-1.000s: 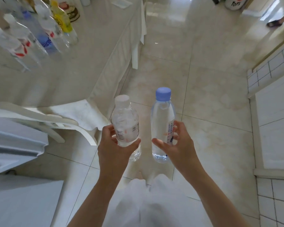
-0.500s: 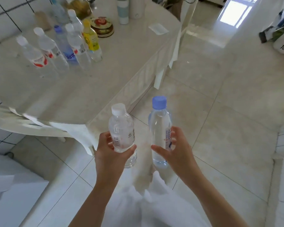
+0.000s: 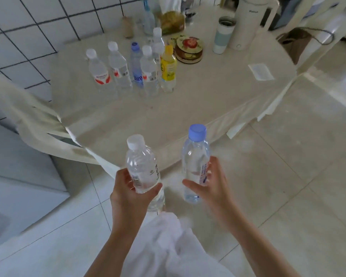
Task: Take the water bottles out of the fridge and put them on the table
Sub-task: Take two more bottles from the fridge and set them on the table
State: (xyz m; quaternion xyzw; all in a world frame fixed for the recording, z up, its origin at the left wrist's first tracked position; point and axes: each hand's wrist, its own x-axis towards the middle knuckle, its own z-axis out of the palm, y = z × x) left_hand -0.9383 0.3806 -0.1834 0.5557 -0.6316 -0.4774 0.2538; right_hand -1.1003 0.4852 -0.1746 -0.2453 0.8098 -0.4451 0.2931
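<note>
Just short of worktop point(image 3: 188, 108) edge: left hand point(image 3: 132, 192) fingers wrapped round white-capped bottle point(image 3: 142, 166), right hand point(image 3: 212, 184) fingers round blue-capped bottle point(image 3: 195, 166), both upright, over floor. Set down near standing bottle cluster point(image 3: 136, 70), bases flat, without knocking neighbours.

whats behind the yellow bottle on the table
Behind the yellow bottle sits a round floral tin; the bottle covers part of its left edge. A clear white-capped bottle stands behind to its left.
</note>
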